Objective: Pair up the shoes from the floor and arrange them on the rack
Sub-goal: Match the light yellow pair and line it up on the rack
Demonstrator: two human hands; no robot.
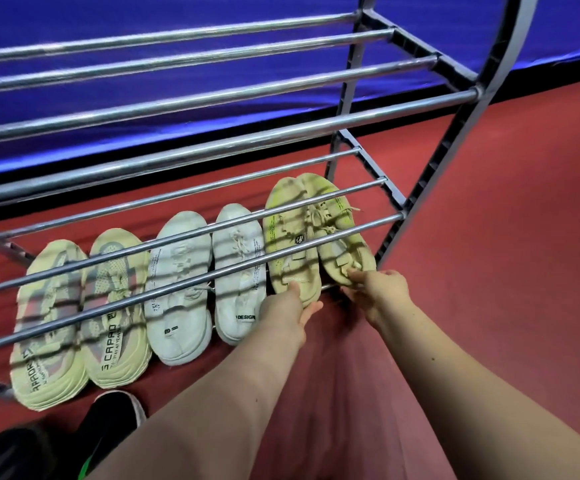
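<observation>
Head view: a metal rack (212,98) of silver bars in dark side frames is seen from above, and six shoes are lined up side by side on its lowest tier, toes turned away from the camera, partly crossed by the bars of the tier above. At the left end a pale yellow pair (51,323) with grey and pink knit uppers is placed; just beside it, in the middle, a white pair (177,289) is set, its two shoes touching. At the right end, next to the rack's side frame, a yellow-green pair is laid close together. The heel of the left yellow-green shoe (288,237) is gripped by the left hand (290,308), with the thumb laid on top of the heel and the fingers tucked underneath. The heel of the right yellow-green shoe (340,233) is pinched by the right hand (380,287), its fingers curled over the heel collar; this shoe is angled slightly, with its heel swung out towards the frame. Both forearms are stretched forward from the bottom edge. The rack is stood on a red floor (489,237), with a blue wall (143,15) behind it. A black shoe (115,414) is seen on the floor at the lower left, in front of the rack
</observation>
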